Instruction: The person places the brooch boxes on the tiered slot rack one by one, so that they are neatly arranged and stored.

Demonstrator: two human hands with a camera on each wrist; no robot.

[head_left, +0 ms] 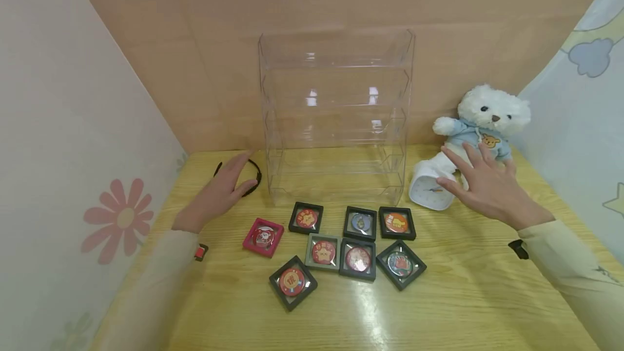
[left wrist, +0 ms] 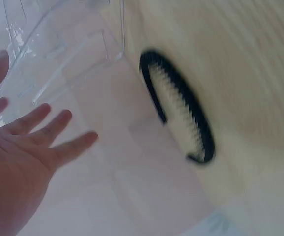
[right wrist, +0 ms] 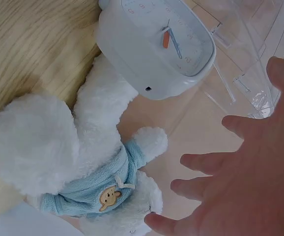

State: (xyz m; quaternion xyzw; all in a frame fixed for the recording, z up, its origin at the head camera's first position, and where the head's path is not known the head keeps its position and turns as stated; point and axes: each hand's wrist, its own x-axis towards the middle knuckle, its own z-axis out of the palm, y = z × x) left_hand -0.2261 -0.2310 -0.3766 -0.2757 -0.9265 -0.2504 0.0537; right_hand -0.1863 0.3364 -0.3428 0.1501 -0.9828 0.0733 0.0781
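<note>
My left hand [head_left: 218, 193] is held over the table's left side with spread fingers and nothing in its grasp. Below it lies a black toothed headband [left wrist: 184, 101], partly covered by the hand in the head view. On the right, my right hand [head_left: 485, 187] hovers with fingers apart, also holding nothing. Nearest to it are a white alarm clock [head_left: 431, 193] and a white teddy bear [right wrist: 100, 172] in a light blue hoodie. Between the hands stands a clear acrylic tiered rack [head_left: 336, 167], no items on its shelves.
Several square framed badges lie before the rack, among them a pink-framed one [head_left: 263, 237], a grey-framed one [head_left: 323, 252] and a black-framed one [head_left: 293, 283]. A brown backdrop [head_left: 219, 69] hangs behind, with patterned panels at both sides of the wooden table [head_left: 463, 297].
</note>
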